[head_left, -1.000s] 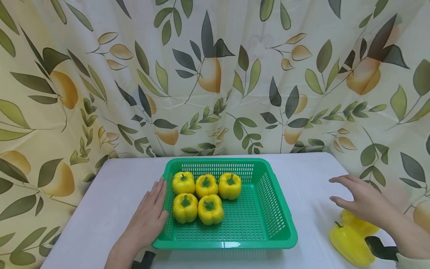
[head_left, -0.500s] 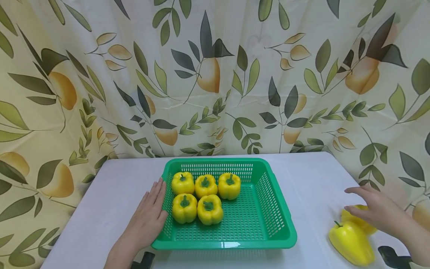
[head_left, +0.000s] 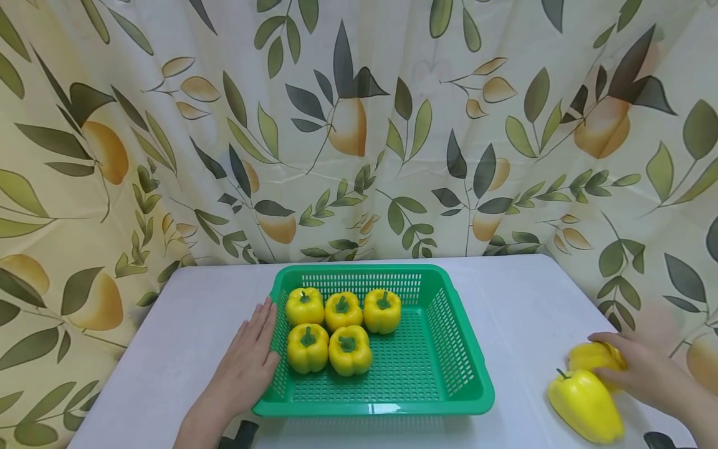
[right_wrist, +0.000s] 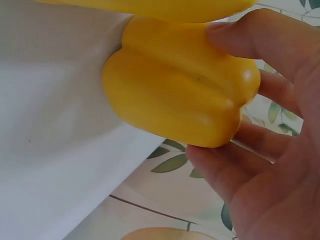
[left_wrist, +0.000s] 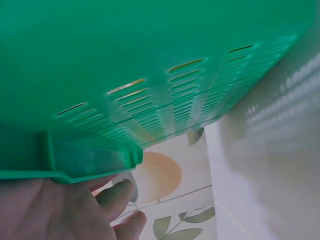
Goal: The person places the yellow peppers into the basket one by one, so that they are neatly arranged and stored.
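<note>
My left hand (head_left: 247, 357) lies with straight fingers along the left rim of a green plastic basket (head_left: 483, 399). In the left wrist view its palm is against the rim of the basket (left_wrist: 150, 60). Over at the table's right side, my right hand (head_left: 645, 374) grips a yellow bell pepper (head_left: 591, 357). The right wrist view shows thumb and fingers curled round that bell pepper (right_wrist: 175, 85). A second yellow bell pepper (head_left: 586, 406) lies on its side just in front of it, its green stem pointing left.
Several yellow bell peppers stand stem up in the basket's left half, one bell pepper (head_left: 350, 352) nearest the middle. The table (head_left: 521, 312) has a white cover. A leaf-and-fruit patterned curtain (head_left: 359, 187) hangs behind and beside it.
My right hand has moved right and down onto the rear bell pepper and closed round it from an open, hovering pose. The left hand and basket have stayed in place.
</note>
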The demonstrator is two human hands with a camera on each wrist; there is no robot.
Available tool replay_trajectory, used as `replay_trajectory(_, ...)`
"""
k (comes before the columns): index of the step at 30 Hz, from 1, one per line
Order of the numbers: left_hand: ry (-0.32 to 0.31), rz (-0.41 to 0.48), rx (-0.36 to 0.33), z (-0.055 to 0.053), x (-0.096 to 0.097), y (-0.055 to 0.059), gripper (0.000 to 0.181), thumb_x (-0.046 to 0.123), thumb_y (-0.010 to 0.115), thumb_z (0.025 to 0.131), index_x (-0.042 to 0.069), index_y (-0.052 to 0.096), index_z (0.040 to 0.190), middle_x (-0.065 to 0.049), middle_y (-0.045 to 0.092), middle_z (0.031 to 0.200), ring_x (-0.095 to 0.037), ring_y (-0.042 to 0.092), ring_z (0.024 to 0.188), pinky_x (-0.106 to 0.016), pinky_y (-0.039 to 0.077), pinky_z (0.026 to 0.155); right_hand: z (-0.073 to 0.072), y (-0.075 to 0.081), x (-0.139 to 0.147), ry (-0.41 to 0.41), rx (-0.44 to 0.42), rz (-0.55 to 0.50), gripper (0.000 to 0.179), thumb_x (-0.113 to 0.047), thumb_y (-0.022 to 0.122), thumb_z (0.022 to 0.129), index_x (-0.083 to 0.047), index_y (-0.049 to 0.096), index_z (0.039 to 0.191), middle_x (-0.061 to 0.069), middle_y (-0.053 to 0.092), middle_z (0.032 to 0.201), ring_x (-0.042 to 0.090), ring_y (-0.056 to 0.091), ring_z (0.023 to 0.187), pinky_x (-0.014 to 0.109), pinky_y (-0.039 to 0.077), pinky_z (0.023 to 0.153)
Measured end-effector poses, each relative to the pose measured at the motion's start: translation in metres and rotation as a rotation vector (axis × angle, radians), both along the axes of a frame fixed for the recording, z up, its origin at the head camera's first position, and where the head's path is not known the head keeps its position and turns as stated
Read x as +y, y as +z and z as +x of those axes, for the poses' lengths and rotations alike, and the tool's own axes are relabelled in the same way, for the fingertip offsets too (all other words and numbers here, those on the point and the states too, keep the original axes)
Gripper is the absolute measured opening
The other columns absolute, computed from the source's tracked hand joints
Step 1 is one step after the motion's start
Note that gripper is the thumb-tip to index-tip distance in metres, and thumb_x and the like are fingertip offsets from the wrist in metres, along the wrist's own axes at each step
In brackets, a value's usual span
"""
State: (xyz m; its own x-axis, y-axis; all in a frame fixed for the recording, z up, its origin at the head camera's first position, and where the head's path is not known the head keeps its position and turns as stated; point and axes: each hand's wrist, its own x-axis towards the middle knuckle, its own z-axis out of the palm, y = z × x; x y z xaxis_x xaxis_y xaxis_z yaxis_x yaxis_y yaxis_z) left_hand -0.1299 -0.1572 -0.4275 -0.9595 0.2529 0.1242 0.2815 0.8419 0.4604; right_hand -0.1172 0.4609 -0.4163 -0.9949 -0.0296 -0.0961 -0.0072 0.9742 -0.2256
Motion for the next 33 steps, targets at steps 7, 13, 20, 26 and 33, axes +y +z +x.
replay_trajectory(7,-0.001,0.015,-0.005,0.000,-0.001,-0.001,0.068,0.013,0.042,0.099,0.004,0.012,0.159,-0.010,0.006,0.168,-0.033,0.009,0.155,-0.059,0.014,0.123,-0.004,-0.006,0.003,0.015,-0.036,-0.011,0.070,-0.019,0.084,0.074,0.012,0.052,0.127,0.027,0.059,0.107,0.030,0.052,0.087,0.059,0.053,0.078)
replay_trajectory(13,-0.010,0.018,-0.013,-0.002,-0.001,-0.002,0.068,0.012,0.043,0.099,0.004,0.012,0.159,-0.010,0.005,0.168,-0.033,0.009,0.155,-0.059,0.014,0.123,-0.007,-0.012,0.010,0.034,-0.056,-0.031,0.072,-0.015,0.084,0.072,0.012,0.049,0.128,0.023,0.056,0.105,0.028,0.050,0.088,0.052,0.054,0.076)
replay_trajectory(20,-0.007,0.017,-0.017,-0.002,-0.001,-0.003,0.068,0.013,0.043,0.099,0.004,0.011,0.159,-0.009,0.004,0.168,-0.033,0.009,0.155,-0.059,0.014,0.123,-0.009,-0.011,0.009,0.006,-0.034,-0.058,0.074,-0.019,0.085,0.072,0.009,0.047,0.128,0.024,0.053,0.101,0.029,0.049,0.086,0.041,0.054,0.071)
replay_trajectory(26,-0.005,0.022,-0.025,-0.002,-0.001,-0.003,0.069,0.013,0.043,0.099,0.005,0.011,0.159,-0.009,0.003,0.168,-0.032,0.008,0.155,-0.059,0.013,0.123,-0.012,-0.007,0.007,-0.035,-0.009,-0.037,0.080,-0.031,0.086,0.071,0.005,0.045,0.131,0.036,0.042,0.105,0.039,0.045,0.086,0.044,0.052,0.068)
replay_trajectory(33,-0.001,0.024,-0.024,-0.002,-0.001,-0.002,0.069,0.013,0.043,0.099,0.005,0.010,0.159,-0.008,0.003,0.169,-0.032,0.008,0.155,-0.059,0.013,0.123,-0.017,-0.004,0.007,-0.029,0.012,0.018,0.086,-0.045,0.081,0.076,0.005,0.041,0.135,0.037,0.053,0.107,0.032,0.053,0.082,0.049,0.052,0.067)
